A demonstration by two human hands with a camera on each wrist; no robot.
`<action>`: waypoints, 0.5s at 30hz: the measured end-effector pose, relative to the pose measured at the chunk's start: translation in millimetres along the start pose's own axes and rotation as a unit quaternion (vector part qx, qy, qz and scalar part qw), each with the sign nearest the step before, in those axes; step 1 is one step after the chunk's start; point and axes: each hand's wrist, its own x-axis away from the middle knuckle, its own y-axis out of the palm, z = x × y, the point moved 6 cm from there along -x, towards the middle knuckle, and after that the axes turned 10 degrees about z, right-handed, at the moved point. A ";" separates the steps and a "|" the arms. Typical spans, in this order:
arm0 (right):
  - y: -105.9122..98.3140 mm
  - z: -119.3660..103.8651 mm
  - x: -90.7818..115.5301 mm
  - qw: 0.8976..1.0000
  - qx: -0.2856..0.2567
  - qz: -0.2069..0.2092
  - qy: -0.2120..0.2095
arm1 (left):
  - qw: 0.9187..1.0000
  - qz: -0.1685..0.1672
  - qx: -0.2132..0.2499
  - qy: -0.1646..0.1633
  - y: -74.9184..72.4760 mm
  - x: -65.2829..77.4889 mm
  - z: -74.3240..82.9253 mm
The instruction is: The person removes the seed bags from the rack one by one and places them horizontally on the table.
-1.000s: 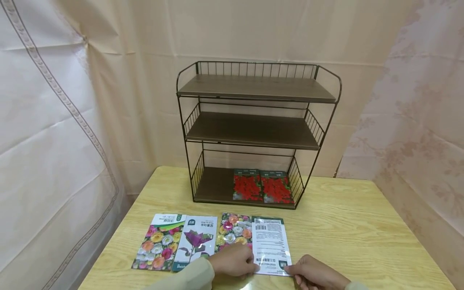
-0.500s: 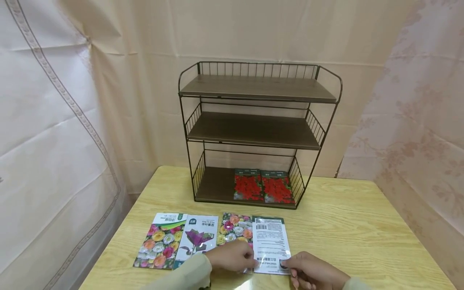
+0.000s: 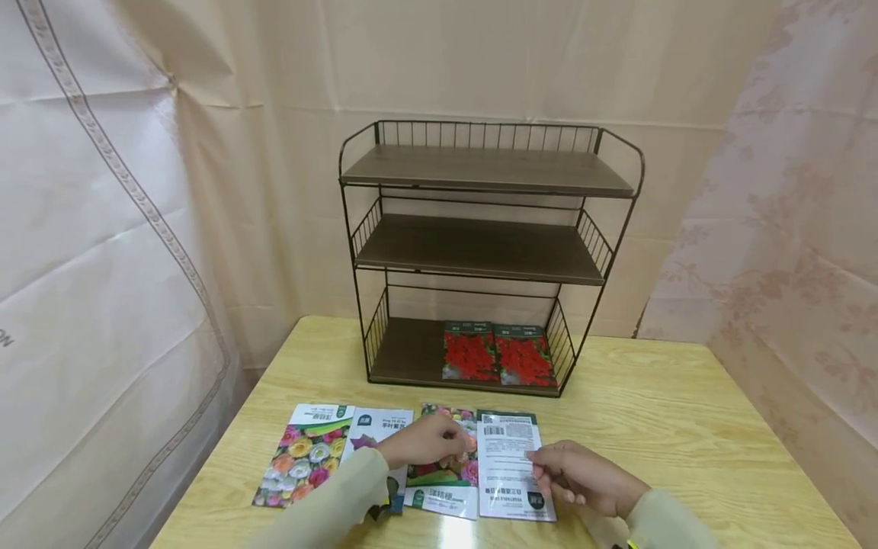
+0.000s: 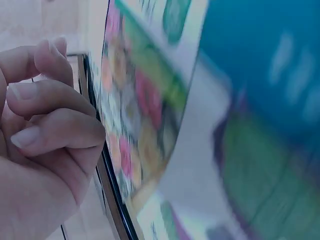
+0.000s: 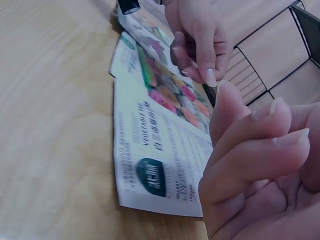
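Four seed packets lie in a row on the table (image 3: 658, 427). My left hand (image 3: 421, 441) hovers over the third, a colourful flower seed packet (image 3: 439, 499), hiding part of it. Its fingers are loosely curled around nothing. My right hand (image 3: 586, 474) is at the right edge of a white seed packet (image 3: 504, 484), printed side with barcode up. The right wrist view shows its loosely bent fingers (image 5: 250, 155) apart from that packet. To the left are a purple-leaf seed packet (image 3: 384, 419), partly covered by my left arm, and another flower seed packet (image 3: 302, 457).
Behind the row stands a three-tier shelf rack (image 3: 480, 252) with a dark wire frame. Two red-flower seed packets (image 3: 469, 354) lie on its bottom tier, at the right. Pale curtains (image 3: 274, 191) hang behind and on both sides of the table.
Both hands have let go of the white packet's lower corners and moved up, away from the near edge. The lower part of the third packet is uncovered. The packets stay in place.
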 end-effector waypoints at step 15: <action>-5.9 -23.3 -41.8 0.998 -0.030 0.056 0.005 | 0.994 0.099 -0.004 -0.056 -66.0 -31.1 -23.2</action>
